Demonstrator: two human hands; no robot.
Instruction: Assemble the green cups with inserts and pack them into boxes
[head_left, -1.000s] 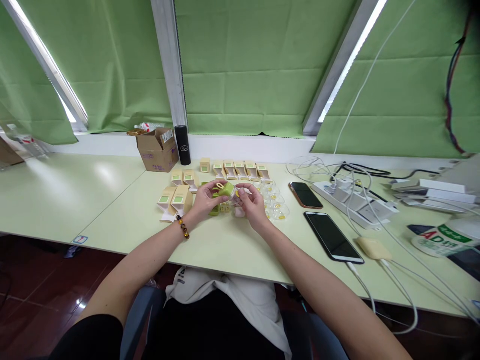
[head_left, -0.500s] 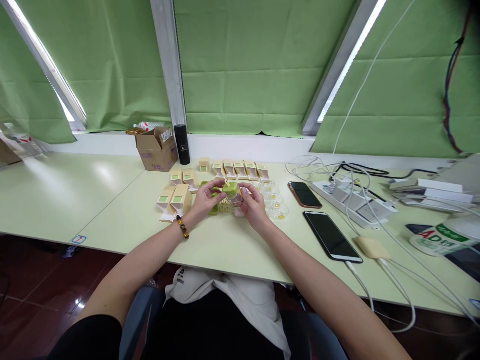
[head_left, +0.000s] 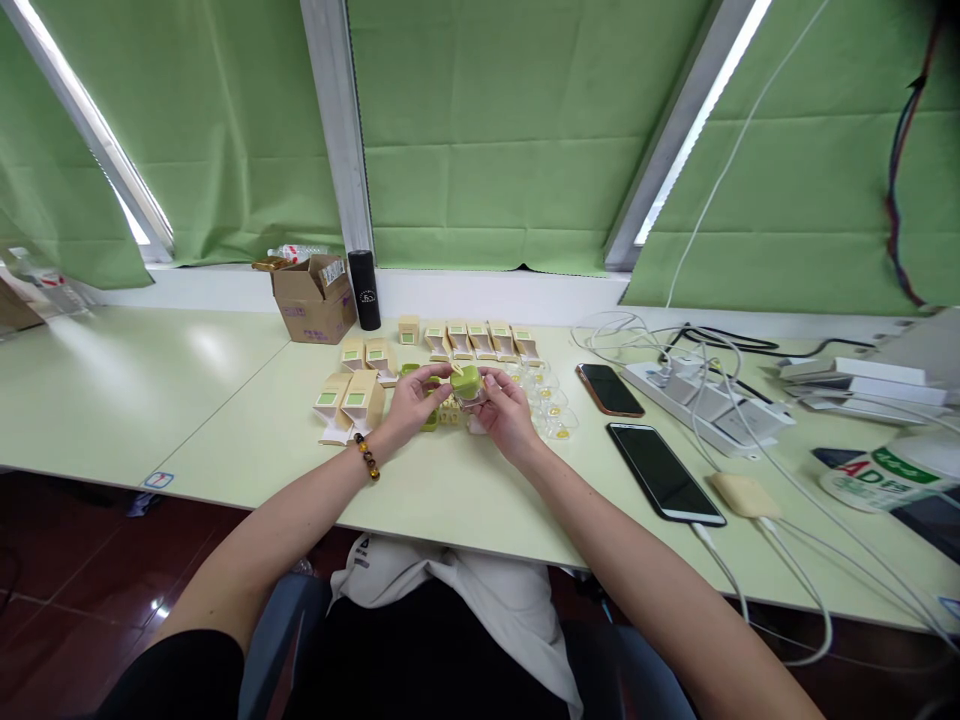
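Between my two hands, above the table, is a small green case with a pale loop on top and a clear lower part. The fingers of my left hand pinch its left side. On its other side, my right hand grips the clear part with thumb and fingers. Beneath and behind my hands lie more green cases, partly hidden, and small yellowish pieces. Several clear plastic pieces with yellow bits lie just right of my right hand.
Several cream cartons with open flaps stand left of my hands, and a row of others behind. Two phones and a power strip with tangled cables lie at the right. A cardboard box and black bottle stand at the back.
The green case has tilted and shifted slightly right, closer to my right hand. Both hands stay on it in nearly the same place.
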